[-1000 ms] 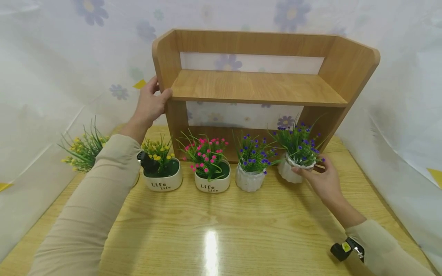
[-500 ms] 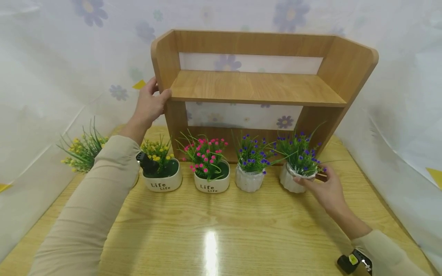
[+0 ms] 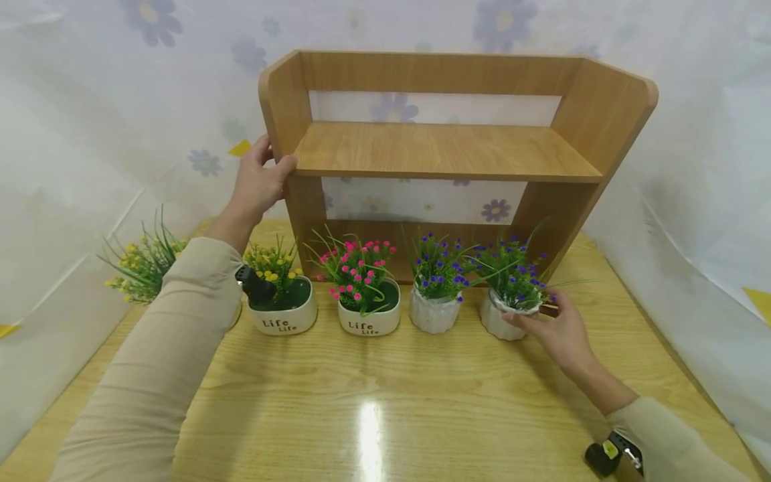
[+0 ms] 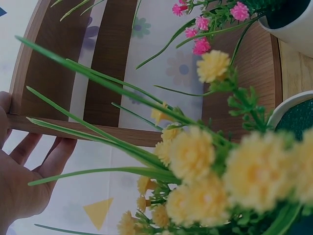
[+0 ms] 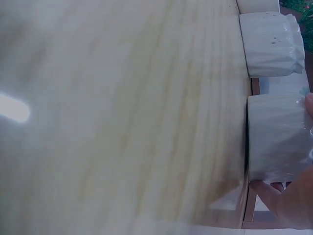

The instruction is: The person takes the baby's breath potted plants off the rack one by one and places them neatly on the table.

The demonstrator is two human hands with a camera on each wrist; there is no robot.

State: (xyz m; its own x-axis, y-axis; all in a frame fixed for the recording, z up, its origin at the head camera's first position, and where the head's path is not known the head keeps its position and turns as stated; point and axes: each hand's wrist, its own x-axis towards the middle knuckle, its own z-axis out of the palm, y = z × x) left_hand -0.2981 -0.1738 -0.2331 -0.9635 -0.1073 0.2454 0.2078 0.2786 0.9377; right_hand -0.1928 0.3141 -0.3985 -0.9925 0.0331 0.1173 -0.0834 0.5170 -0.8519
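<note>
A light-brown wooden shelf with two tiers stands at the back of the table. My left hand grips its left side panel, thumb at the front edge and fingers behind. In the left wrist view, that hand's fingers show at the panel, partly behind blurred yellow flowers. With thumb and fingers, my right hand holds a white fluted flowerpot of purple flowers by its rim and right side. The right wrist view shows this pot's base close to the tabletop, beside a second white pot.
Left of the held pot, a row holds another purple-flowered pot, an oval pink-flowered pot and an oval yellow-flowered pot. More yellow flowers stand partly behind my left sleeve. The wood-grain table stretches in front.
My right hand has lowered the purple-flowered pot towards the table, then shifted it slightly left, nearer its neighbour. The left hand keeps its grip on the shelf.
</note>
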